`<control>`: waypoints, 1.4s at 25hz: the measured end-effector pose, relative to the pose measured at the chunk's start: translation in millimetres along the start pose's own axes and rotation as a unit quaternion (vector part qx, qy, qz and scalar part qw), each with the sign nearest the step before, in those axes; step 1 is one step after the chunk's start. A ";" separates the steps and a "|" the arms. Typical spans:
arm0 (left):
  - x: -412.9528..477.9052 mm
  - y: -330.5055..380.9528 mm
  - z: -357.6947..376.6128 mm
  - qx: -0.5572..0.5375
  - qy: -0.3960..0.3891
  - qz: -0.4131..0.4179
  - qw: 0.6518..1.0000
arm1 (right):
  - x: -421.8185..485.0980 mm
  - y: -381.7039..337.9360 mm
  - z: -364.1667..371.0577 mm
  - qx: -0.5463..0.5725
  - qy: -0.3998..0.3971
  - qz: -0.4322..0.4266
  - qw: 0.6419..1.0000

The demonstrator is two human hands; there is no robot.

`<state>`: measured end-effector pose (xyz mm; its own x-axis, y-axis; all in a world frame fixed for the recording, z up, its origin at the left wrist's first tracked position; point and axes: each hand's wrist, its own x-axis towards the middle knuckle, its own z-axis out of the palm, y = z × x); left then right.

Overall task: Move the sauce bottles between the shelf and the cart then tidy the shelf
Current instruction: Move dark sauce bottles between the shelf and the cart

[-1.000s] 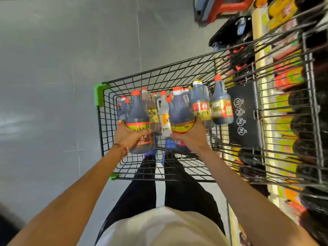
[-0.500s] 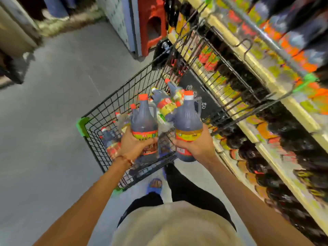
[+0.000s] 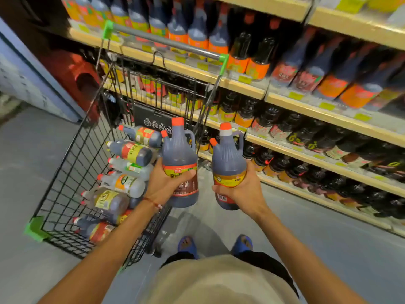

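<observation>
Both jugs are now lifted clear of the wire cart (image 3: 72, 163), where a second ago they were held low in the basket among the other bottles. The view is also swung from the basket toward the shelf (image 3: 306, 157).

The brown-labelled soy sauce jug (image 3: 180, 154) is held upright in the left hand (image 3: 163, 183), just beside the cart's near wall. The left fingers (image 3: 185, 174) are wrapped round its label band, with the thumb laid across the front. The yellow-labelled soy sauce jug (image 3: 229, 159) is held upright in the right hand (image 3: 243, 189), between the cart and the shelf and over the floor. The right fingers (image 3: 217, 189) are curled round its lower body from behind.

Several sauce bottles (image 3: 131, 150) are left lying on their sides in the basket. The pick-up from the cart is judged complete for this pair, and placement on a shelf row appears to be the step in hand. More trips are likely needed before any tidying.
</observation>
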<state>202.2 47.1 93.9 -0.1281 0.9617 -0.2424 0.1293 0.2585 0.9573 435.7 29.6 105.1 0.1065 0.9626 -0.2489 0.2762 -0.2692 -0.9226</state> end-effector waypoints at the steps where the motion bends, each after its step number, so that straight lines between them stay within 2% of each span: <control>1: 0.1 8.3 21.4 0.007 -0.026 0.007 1.000 | -5.3 6.2 -22.1 0.013 0.018 0.007 1.000; 3: -2.8 22.3 65.6 0.010 -0.072 0.023 0.997 | -15.1 17.5 -66.9 0.028 0.047 0.009 0.998; 9: -35.5 41.4 226.2 0.001 -0.143 0.023 0.989 | -44.4 63.8 -220.8 0.035 0.123 -0.003 0.992; 16: -90.2 65.0 387.5 0.044 -0.134 0.042 0.989 | -63.4 106.9 -366.0 0.034 0.179 -0.010 0.983; 20: -91.2 83.1 452.7 0.074 -0.147 0.051 0.985 | -62.4 121.1 -422.4 0.041 0.216 -0.006 0.975; 25: -57.0 102.1 525.2 0.041 -0.211 0.085 0.973 | -30.0 132.4 -483.2 0.040 0.233 0.002 0.972; 29: -21.1 112.1 576.3 0.037 -0.232 0.095 0.967 | 11.7 134.5 -527.4 0.029 0.244 0.007 0.969; 33: 11.7 130.5 618.8 0.079 -0.260 0.106 0.956 | 52.7 131.9 -562.7 0.022 0.249 0.025 0.968; 35: 24.3 136.8 635.5 0.102 -0.250 0.107 0.957 | 68.4 131.1 -575.8 0.014 0.256 0.022 0.966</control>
<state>841.7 163.9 118.8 0.4019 0.9052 -0.1384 0.2961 0.0146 0.9551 1029.1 43.1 136.7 0.5779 0.8078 -0.1161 0.2356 -0.3013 -0.9240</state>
